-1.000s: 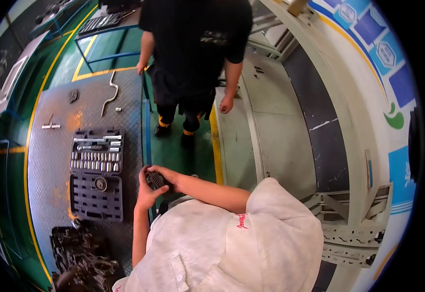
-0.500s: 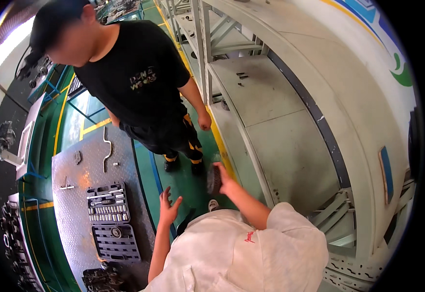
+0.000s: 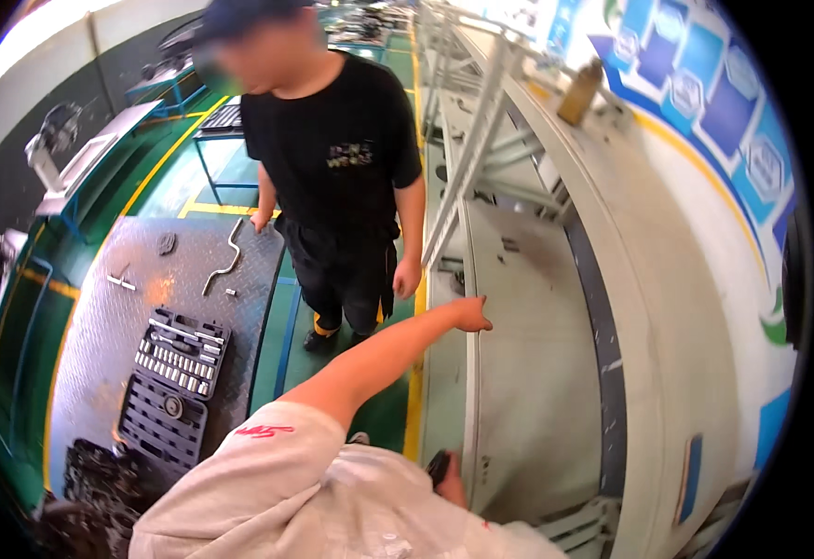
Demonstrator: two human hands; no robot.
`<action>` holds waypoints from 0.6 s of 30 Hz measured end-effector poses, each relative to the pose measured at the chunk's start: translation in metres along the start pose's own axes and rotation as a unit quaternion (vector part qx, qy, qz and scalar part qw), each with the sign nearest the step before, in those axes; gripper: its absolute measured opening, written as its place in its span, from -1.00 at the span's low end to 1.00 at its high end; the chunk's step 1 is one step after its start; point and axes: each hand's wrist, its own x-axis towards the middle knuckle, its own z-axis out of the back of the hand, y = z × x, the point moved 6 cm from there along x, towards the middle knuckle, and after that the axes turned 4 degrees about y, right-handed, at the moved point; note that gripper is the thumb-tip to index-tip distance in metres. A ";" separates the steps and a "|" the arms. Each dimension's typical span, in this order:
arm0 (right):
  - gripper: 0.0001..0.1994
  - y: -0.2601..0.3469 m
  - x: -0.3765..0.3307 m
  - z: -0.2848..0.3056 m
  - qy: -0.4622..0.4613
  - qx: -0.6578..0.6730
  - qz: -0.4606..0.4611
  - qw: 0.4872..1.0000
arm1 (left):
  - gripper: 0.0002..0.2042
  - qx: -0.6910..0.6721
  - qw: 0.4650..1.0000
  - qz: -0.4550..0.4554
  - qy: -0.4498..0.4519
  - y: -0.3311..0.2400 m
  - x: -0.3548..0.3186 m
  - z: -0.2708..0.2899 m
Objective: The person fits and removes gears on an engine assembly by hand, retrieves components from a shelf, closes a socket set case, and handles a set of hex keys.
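Note:
My left hand [image 3: 470, 314] reaches forward on a straight arm and rests on the upright edge of a large white metal panel [image 3: 537, 373], holding nothing, its fingers bent. My right hand [image 3: 448, 477] shows only partly above my white shirt, low beside the same panel edge. It grips a small dark tool [image 3: 437, 463], mostly hidden by the shirt. A person in a black shirt [image 3: 332, 168] stands just left of the panel, facing me, one hand [image 3: 407, 278] hanging close to my left hand.
An open socket set case [image 3: 174, 373] lies on a grey checker-plate sheet [image 3: 100, 326] with a bent crank wrench [image 3: 225, 261] and a small T-handle [image 3: 120, 279]. Dark parts [image 3: 100, 484] are piled at lower left. White frame bars [image 3: 468, 158] and a brown bottle [image 3: 579, 93] sit behind the panel.
My hands have parted: my left hand has gone from beside my body forward to the panel edge, and my right hand with the dark tool has dropped low. The view has swung right.

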 end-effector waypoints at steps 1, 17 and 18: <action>-0.34 -0.008 -0.011 -0.013 0.047 0.042 -0.039 0.997 | -0.10 0.032 0.999 0.018 0.029 0.000 0.008 0.004; -0.32 -0.077 -0.050 -0.074 0.200 0.159 -0.182 0.949 | -0.17 0.020 0.999 0.011 0.024 0.011 0.012 0.020; -0.32 -0.077 -0.052 -0.075 0.200 0.160 -0.182 0.949 | -0.17 0.024 0.999 0.015 0.034 0.019 0.010 0.012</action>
